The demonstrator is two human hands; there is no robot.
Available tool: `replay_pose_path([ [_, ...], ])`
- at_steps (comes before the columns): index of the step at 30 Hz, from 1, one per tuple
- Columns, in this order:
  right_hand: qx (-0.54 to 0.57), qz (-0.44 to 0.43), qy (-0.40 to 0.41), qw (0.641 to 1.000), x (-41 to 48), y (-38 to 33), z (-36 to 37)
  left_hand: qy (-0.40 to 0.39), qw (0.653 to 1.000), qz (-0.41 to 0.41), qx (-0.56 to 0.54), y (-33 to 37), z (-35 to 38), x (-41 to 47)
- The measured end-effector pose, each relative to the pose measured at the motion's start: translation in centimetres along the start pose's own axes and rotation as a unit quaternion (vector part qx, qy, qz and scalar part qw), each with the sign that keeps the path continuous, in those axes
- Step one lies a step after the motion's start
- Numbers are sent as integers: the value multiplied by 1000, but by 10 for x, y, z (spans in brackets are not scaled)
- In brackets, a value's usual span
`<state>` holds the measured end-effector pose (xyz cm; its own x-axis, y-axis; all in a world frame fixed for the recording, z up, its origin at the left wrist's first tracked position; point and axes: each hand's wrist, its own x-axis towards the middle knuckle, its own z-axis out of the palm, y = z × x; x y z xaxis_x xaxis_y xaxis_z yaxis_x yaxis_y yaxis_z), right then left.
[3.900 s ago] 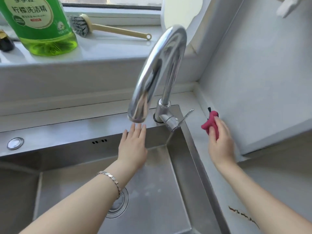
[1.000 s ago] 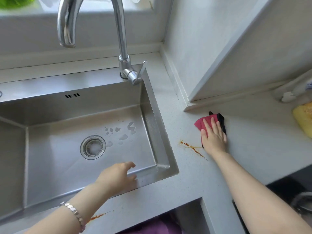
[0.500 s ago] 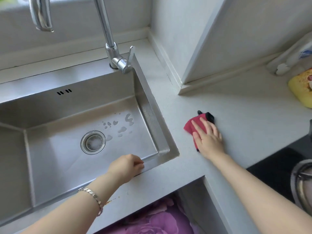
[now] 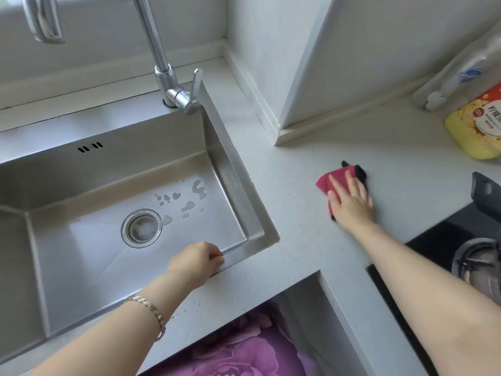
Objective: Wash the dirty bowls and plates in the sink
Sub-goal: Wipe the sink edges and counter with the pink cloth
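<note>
Steel sink on the left, cloth under the right hand on the counter

The sink [image 4: 235,180] is set into the pale countertop [image 4: 292,240] at the left, below the faucet [image 4: 162,69]; water drops [image 4: 189,205] lie on its floor just right of the drain [image 4: 141,228]. The left hand [image 4: 196,263], with a bracelet [image 4: 147,310] at the wrist, sits at the sink's front rim with fingers curled in – nothing shows inside them. Well to the right, the right hand [image 4: 352,202] lies flat with straight fingers pressing a red cloth [image 4: 329,180] with a black edge onto the countertop – a flat press, not a pinch. Further right stands a yellow bottle [image 4: 477,126], and a black hob [image 4: 433,240] is by the forearm.
</note>
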<state>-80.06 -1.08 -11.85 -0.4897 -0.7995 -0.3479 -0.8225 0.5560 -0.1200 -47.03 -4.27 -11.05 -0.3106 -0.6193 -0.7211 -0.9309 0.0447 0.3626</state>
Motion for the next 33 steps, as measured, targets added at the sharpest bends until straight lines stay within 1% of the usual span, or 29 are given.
replay_pose_path([
  [2,7,24,11,1000,0,2,0,2,1000,-3,-3,-1,0,-1],
  [6,47,59,48,996,-38,-4,22,0,1000,3,-7,-2,-2,-1],
  [10,58,66,41,995,-79,-20,43,6,1000,16,-10,-1,-5,-5],
  [13,70,67,46,994,-106,-43,54,10,999,35,-4,-3,-3,-15],
  [15,97,65,34,993,-126,-63,61,23,998,51,-2,-11,-2,-25],
  [16,102,55,33,993,-138,-74,64,33,998,56,-6,-17,-4,-31],
  [18,110,5,52,993,-160,-90,74,55,996,65,-16,-33,-10,-42],
  [19,103,-18,78,991,-170,-99,79,67,995,69,-18,-42,-14,-48],
  [20,117,-38,63,990,-178,-109,77,79,994,70,-20,-51,-19,-54],
  [21,154,-60,54,985,-185,-117,72,91,993,70,-25,-60,-23,-60],
  [22,237,-60,13,970,-190,-125,63,100,992,67,-31,-68,-27,-64],
  [23,324,-49,-38,944,-193,-132,53,107,992,63,-33,-76,-31,-68],
  [24,400,-35,-64,914,-192,-136,43,110,992,56,-31,-83,-33,-72],
  [25,455,-19,-63,888,-189,-140,33,111,992,51,-27,-90,-35,-76],
  [26,479,1,-49,876,-183,-140,27,110,992,47,-25,-98,-36,-79],
  [27,482,23,-39,875,-178,-137,22,109,993,49,-22,-105,-36,-81],
  [29,437,83,-19,895,-169,-124,19,107,993,50,-23,-122,-36,-85],
  [31,357,154,47,920,-166,-106,23,107,993,41,-28,-139,-34,-89],
  [32,324,176,90,925,-167,-100,27,107,993,35,-31,-147,-32,-91],
  [33,298,181,132,928,-171,-100,30,106,993,30,-29,-154,-30,-93],
])
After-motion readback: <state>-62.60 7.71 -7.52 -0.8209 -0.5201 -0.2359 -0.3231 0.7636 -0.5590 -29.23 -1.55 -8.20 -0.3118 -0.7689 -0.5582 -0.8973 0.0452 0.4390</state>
